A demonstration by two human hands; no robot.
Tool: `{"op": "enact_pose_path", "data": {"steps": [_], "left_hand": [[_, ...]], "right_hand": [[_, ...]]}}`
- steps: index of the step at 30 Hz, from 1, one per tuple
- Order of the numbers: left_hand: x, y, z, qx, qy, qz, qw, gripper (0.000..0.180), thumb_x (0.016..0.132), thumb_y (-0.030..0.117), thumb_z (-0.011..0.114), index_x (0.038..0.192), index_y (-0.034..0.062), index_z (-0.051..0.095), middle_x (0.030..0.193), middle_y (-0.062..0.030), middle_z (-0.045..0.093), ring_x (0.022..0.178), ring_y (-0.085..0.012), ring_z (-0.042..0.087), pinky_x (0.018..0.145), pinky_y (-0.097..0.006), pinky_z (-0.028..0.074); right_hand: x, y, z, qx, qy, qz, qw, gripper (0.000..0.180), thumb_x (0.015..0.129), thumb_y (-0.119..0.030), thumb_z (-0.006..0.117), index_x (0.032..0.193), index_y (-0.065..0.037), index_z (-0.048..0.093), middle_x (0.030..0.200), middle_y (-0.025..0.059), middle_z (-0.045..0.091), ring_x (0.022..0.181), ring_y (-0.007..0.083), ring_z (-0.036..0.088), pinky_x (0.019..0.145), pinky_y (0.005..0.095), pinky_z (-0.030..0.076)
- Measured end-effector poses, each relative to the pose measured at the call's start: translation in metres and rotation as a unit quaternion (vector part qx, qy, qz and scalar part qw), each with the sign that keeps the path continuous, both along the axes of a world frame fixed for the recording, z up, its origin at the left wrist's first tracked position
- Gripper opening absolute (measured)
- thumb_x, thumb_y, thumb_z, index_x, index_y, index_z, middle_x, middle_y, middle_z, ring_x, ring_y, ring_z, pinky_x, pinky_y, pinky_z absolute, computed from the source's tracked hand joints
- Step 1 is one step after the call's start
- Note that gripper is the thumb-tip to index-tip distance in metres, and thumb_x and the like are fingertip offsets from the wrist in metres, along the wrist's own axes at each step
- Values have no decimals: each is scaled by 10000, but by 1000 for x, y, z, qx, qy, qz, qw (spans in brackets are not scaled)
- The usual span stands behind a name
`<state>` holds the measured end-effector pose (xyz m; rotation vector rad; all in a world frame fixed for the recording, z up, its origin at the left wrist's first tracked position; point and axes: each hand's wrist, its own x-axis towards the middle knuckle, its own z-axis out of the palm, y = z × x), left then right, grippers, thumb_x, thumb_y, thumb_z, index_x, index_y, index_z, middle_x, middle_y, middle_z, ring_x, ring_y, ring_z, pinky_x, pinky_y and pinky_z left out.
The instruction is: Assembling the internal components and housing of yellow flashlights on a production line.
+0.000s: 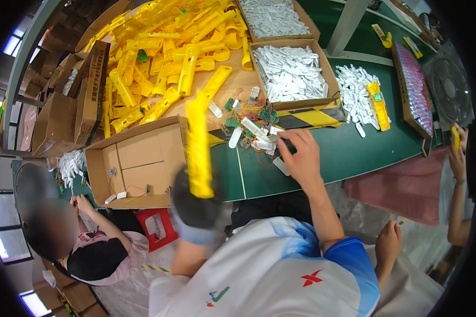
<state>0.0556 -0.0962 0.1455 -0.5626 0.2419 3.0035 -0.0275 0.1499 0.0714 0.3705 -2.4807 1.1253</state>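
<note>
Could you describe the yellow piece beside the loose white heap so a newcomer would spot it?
At the dark green worktable, find the nearer cardboard box full of small white plastic pieces. Right of it, along the right edge of a loose white plastic heap, lies a long yellow plastic piece. Its yellow body and green patch set it apart from its white neighbours.

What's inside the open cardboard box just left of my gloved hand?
In the box: two small white pieces, thin wires and a shiny bit. Your gloved left hand covers part of its near right corner; anything there is hidden.
</note>
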Motion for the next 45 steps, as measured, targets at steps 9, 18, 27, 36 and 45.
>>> {"op": "enact_pose_path", "data": {"steps": [9, 18, 27, 36, 45], "left_hand": [[48, 81, -70, -105, 58, -138, 983, 371, 880, 123, 632, 1230, 114, 509, 1099, -122, 575, 1067, -291, 547, 1010, -470, 418], [30, 60, -113, -393, -34, -55, 917, 428, 948, 203, 603, 1317, 15, 497, 1110, -53, 591, 978, -130, 568, 852, -278, 467], [21, 73, -104, -271, -36, 11, 962, 468, 955, 197, 605, 1374, 66, 445, 1077, -39, 561, 964, -122, 577, 847, -295, 495], [2, 96, -89, -276, -8, 3, 961, 305, 942, 201, 627, 1180, 38, 528, 1044, -45, 586, 937, -134, 593, 831, -301, 498], [-14, 113, -84, -290, 38, -40, 956, 472, 955, 204, 598, 1360, 12, 450, 1158, -76, 562, 1013, -155, 573, 856, -303, 490]], "right_hand": [[-48, 4, 12, 202, -229, 97, 947, 315, 739, -247, 753, 964, -45, 663, 879, 117, 658, 823, 310, 643, 727, 430, 497], [-40, -13, 120, 259, 156, 220, 928, 220, 780, -91, 703, 998, -70, 678, 867, 88, 664, 684, 242, 650, 647, 346, 530], [-70, 58, 43, 56, -162, -48, 984, 232, 825, -209, 719, 969, -30, 685, 627, 29, 625, 555, 109, 574, 528, 232, 443], [-70, 72, 76, -204, -357, 126, 903, 245, 926, -265, 606, 943, -25, 656, 714, -9, 593, 578, 33, 511, 468, 183, 388], [-7, 52, 21, -863, -321, 111, 375, 263, 982, -233, 542, 1147, -36, 598, 999, 82, 609, 810, 137, 583, 632, 200, 508]]}}
